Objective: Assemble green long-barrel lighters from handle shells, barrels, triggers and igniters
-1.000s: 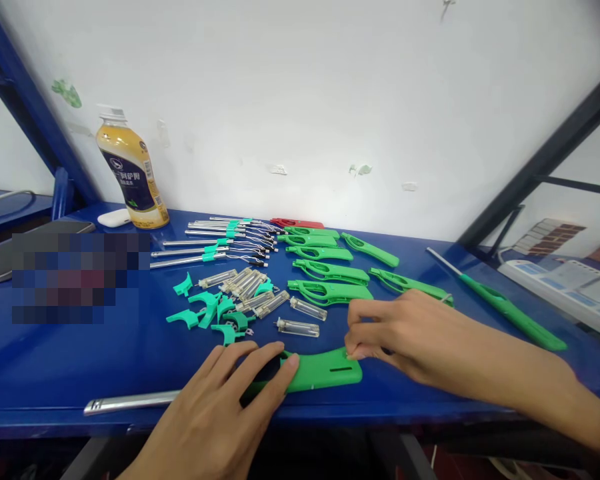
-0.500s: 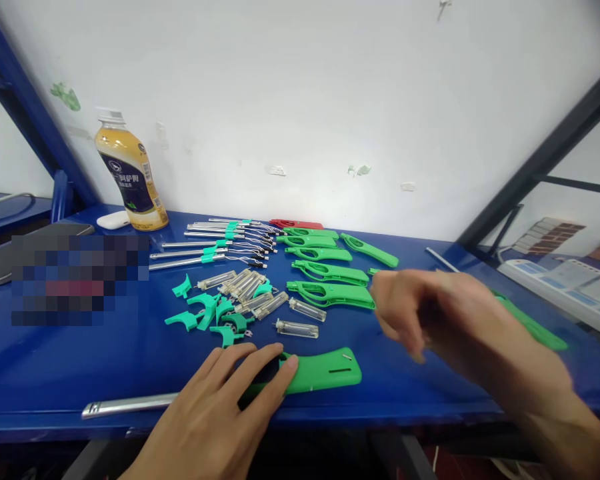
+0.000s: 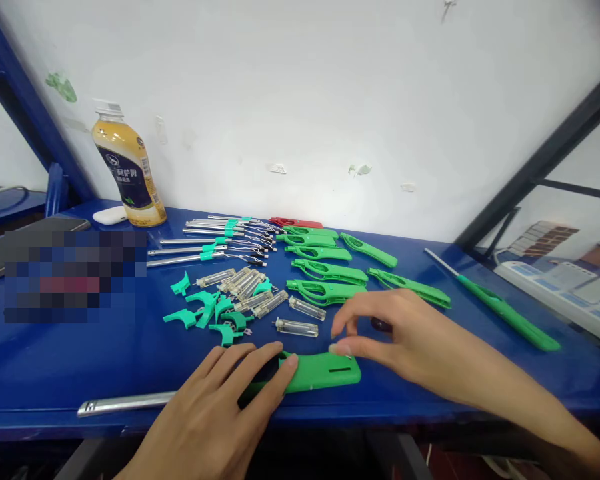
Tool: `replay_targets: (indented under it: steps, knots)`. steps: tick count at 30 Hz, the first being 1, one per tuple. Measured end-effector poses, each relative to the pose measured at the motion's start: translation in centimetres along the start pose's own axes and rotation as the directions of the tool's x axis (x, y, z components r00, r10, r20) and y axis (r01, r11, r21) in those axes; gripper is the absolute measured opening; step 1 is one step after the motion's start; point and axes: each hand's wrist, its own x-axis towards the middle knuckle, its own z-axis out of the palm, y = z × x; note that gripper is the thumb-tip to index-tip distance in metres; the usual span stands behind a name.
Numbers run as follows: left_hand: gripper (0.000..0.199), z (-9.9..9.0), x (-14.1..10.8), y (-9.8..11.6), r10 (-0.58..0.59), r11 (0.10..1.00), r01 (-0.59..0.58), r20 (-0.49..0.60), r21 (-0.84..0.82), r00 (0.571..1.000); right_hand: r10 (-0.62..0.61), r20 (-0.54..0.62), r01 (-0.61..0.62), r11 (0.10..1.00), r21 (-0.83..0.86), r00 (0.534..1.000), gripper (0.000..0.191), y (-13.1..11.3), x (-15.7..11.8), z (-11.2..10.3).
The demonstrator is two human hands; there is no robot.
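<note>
A green lighter (image 3: 325, 375) lies along the near edge of the blue worktop (image 3: 40, 373), its metal tube (image 3: 125, 404) pointing left. The left hand (image 3: 215, 400) covers its middle, the grip bearing down and grasping it. The right hand (image 3: 400, 327) arches over the lighter's right end, thumb and forefinger tips apart; a dark object (image 3: 381, 325) shows against its palm, mostly hidden, so I cannot tell whether that grip is clasped on it. Beyond lie clear cartridges (image 3: 296, 328), teal triggers (image 3: 181, 317), metal rods (image 3: 185, 259) with wires and green shells (image 3: 347, 275). A second green lighter (image 3: 513, 315) lies at the right.
</note>
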Motion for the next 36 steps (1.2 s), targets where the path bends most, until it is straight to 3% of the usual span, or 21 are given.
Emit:
replay_targets:
  steps: [4, 10, 15, 24, 30, 36]
  knots:
    - [0.055, -0.2, 0.1, 0.0, 0.028, 1.000, -0.028, -0.001, -0.001, 1.000, 0.046, -0.024, -0.044, 0.997, 0.070, 0.999, 0.012, 2.1, -1.5, 1.6]
    - [0.058, -0.2, 0.1, -0.2, 0.048, 0.999, -0.048, -0.004, 0.015, 0.999, 0.105, -0.102, -0.077, 0.966, 0.247, 0.989, 0.023, 2.4, -2.0, 3.0]
    - [0.056, 0.1, 0.2, 0.0, 0.009, 1.000, -0.008, -0.084, 0.007, 0.996, 0.117, -0.109, -0.092, 0.973, 0.210, 0.987, 0.023, 2.3, -1.7, 2.9]
    - [0.056, 0.6, 0.0, 0.3, -0.023, 0.999, 0.020, -0.078, -0.039, 0.997, 0.224, -0.167, -0.186, 0.958, 0.218, 0.960, 0.020, 1.9, -2.9, 1.6]
    - [0.055, 0.8, -0.1, 0.2, -0.015, 0.999, 0.011, -0.091, -0.045, 0.996, 0.141, -0.214, -0.096, 0.973, 0.208, 0.967, 0.021, 2.7, -3.6, 1.8]
    - [0.053, 0.0, 0.4, 0.4, -0.024, 1.000, 0.023, -0.057, -0.013, 0.998, 0.196, -0.261, -0.124, 0.955, 0.269, 0.945, 0.012, 1.8, -3.6, 2.2]
